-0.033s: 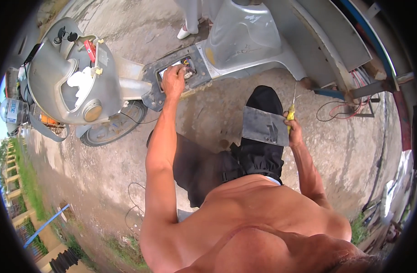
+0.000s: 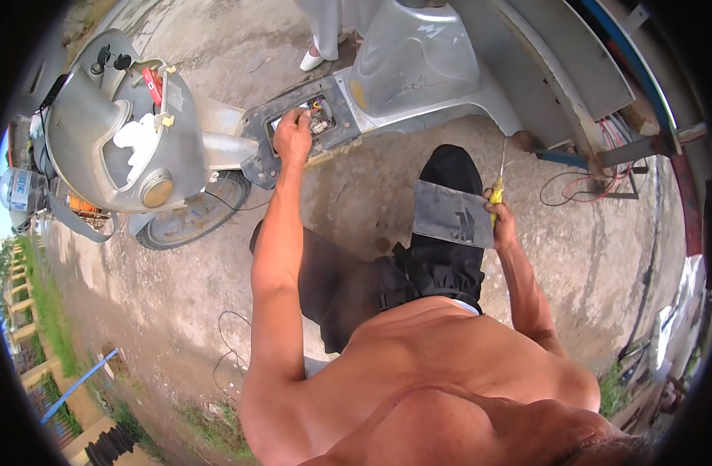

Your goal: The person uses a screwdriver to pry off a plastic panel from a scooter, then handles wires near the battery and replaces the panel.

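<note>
A grey scooter (image 2: 418, 62) stands in front of me with an open compartment (image 2: 325, 116) in its dark footboard, coloured wires showing inside. My left hand (image 2: 292, 133) reaches into that opening, fingertips down among the wires; whether they grip anything is hidden. My right hand (image 2: 503, 225) rests over my knee and holds a yellow-handled screwdriver (image 2: 496, 189), tip pointing up. Pressed under the same hand is a flat grey cover plate (image 2: 449, 213).
The scooter's front shield (image 2: 115, 132) and front wheel (image 2: 181, 221) are at left. Another person's white shoe (image 2: 313, 58) stands beyond the footboard. A metal frame (image 2: 589, 70) and loose red and black wires (image 2: 573, 186) lie at right. A thin cable (image 2: 228, 349) curls on the concrete.
</note>
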The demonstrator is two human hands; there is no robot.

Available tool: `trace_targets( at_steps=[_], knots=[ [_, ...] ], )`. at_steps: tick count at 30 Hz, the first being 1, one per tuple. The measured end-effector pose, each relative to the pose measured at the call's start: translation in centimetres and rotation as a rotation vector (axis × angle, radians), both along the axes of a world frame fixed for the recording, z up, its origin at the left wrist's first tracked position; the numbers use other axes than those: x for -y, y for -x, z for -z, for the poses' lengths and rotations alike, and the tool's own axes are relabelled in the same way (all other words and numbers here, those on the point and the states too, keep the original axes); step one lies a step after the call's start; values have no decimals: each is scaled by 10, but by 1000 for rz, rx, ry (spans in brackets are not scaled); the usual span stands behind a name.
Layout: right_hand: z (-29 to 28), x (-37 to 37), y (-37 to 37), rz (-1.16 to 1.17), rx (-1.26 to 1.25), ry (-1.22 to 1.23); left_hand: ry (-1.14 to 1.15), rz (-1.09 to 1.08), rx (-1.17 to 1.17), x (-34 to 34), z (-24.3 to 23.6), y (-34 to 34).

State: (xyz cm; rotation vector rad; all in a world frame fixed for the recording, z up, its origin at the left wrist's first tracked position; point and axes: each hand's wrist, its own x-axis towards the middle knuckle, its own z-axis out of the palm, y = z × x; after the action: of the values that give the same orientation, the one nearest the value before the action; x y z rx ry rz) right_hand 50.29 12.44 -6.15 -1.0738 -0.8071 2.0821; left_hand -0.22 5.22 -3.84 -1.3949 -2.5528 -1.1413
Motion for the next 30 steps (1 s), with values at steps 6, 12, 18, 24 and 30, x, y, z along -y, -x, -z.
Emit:
trace_targets(
  at_steps=[6,12,18,24,30],
  knots=[
    [-9,0,7,4,-27,-15,-108,-287,284,-9,4,5],
    [-33,-3,46,-21,-79,-19,29,113,-127,1,-13,-21],
    [-55,-15,104,-102,-76,-144,124,238,-136,10,-14,-10],
    [-90,-25,151,-133,100,-403,-73,278,-5,23,-8,-17],
    [-134,-24,194,-286,283,-828,-706,-62,955,33,12,28]
  ],
)
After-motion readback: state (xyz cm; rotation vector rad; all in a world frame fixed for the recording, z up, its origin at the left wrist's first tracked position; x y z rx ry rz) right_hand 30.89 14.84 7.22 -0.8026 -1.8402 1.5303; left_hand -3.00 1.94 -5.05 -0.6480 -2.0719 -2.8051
